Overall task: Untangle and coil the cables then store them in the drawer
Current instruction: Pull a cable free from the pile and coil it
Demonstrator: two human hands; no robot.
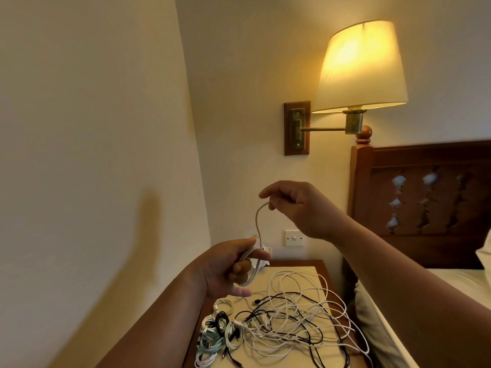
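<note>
My left hand (225, 269) grips a small coil of a beige braided cable (258, 224) above the nightstand. The cable's free end rises in an arc to my right hand (297, 205), which pinches it between thumb and fingertips, higher and to the right. Below, a tangle of white and black cables (295, 322) sprawls over the nightstand top (300, 269). Several small coiled cables (218, 333), white, black and pale green, lie at the tangle's left side. No drawer is in view.
The nightstand stands in a corner, wall at left and behind. A lit wall lamp (361, 70) hangs above right. A wooden headboard (419, 197) and the bed (451, 288) border the right. A wall switch (294, 238) sits behind the hands.
</note>
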